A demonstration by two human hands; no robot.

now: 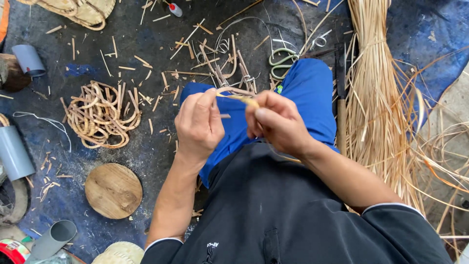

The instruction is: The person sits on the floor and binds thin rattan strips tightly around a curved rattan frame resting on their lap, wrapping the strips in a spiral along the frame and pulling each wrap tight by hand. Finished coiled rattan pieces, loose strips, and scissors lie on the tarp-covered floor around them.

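In the centre of the frame the left hand [198, 124] and the right hand [276, 122] meet over the blue trousers [310, 90], and both have their fingers pinched together on a thin cane strip [238, 94] that curves between them in a small loop. The strip looks light and springy, stiff enough to hold a bend yet likely to crack if folded sharply, so it is best gripped close to the bend, as both hands do here. Lower left of the hands a round wooden disc [113, 190] lies on the dark floor [146, 151]. Further out, at middle left, sits a heap of finished cane loops [100, 115]. Grey pipe pieces [13, 152] line the left edge. At the right a tall bundle of cane [376, 98] stands apart, and green-handled scissors [282, 60] lie just above the knee, among scattered offcuts.
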